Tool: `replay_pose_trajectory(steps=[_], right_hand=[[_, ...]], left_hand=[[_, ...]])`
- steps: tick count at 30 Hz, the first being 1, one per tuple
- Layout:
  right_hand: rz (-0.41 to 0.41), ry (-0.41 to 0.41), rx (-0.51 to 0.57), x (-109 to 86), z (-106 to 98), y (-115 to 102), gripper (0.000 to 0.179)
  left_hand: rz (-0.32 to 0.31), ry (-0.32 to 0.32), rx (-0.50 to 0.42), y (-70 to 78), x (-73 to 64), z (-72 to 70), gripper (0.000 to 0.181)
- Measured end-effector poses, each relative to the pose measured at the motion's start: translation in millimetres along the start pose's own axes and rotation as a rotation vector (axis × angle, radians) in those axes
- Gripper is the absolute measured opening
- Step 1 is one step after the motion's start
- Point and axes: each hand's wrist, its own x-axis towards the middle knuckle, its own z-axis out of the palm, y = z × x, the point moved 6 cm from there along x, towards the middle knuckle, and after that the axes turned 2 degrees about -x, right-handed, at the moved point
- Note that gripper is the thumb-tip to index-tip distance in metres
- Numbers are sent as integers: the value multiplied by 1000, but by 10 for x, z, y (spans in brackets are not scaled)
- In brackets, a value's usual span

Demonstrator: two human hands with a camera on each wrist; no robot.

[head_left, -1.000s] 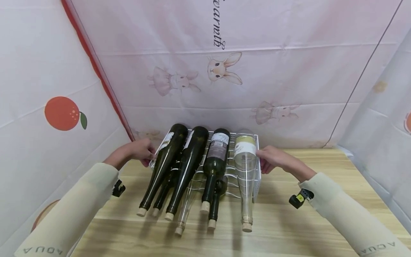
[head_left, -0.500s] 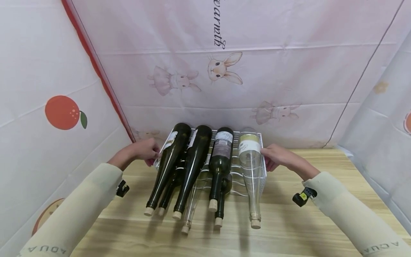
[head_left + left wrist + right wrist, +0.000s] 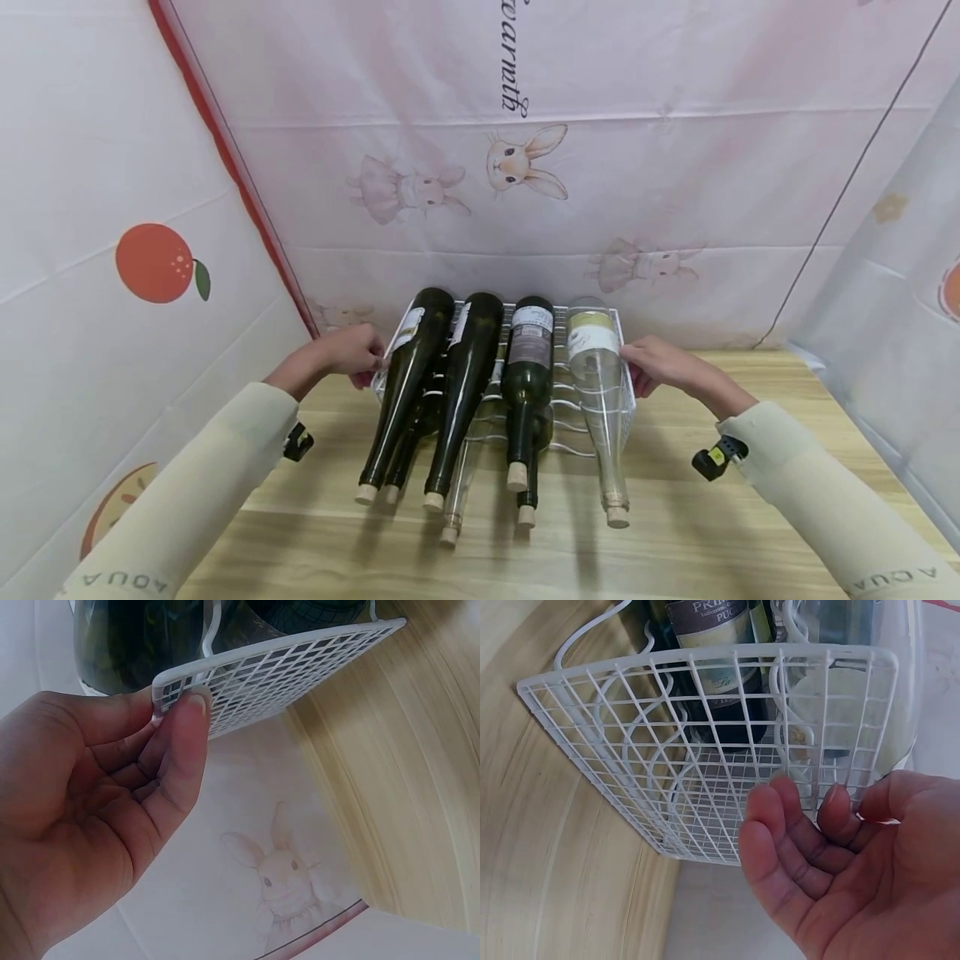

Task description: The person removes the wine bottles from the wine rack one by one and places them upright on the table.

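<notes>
White wire wine rack [image 3: 625, 392], loaded with bottles [image 3: 528, 367], on the bench [image 3: 675, 533]: left hand [image 3: 352, 354] pinches its left panel, right hand [image 3: 656, 367] curls round its right panel.

- A wooden table [image 3: 675, 533] with pale, lengthwise grain carries everything; it runs back to the cloth-covered walls.
- A white wire bottle rack [image 3: 626, 408] stands on the table near its far edge, with mesh side panels and wavy wire cradles.
- The rack holds wine bottles lying with their corked necks toward the near edge, in two layers.
- In the upper layer, three dark green bottles [image 3: 465, 383] lie side by side on the left, and a clear glass bottle [image 3: 600, 392] lies at the right.
- More bottles lie underneath, their necks showing between those above.
</notes>
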Motion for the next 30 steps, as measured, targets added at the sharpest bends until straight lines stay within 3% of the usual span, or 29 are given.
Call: replay_pose_trajectory(steps=[14,30], right_hand=[[11,-18,-18,-13,-117,102,44],[27,-12,1,-43,-82,69,44]], left_hand=[[10,11,79,196,16,84,26],[53,30,92,170,-16,86,28]])
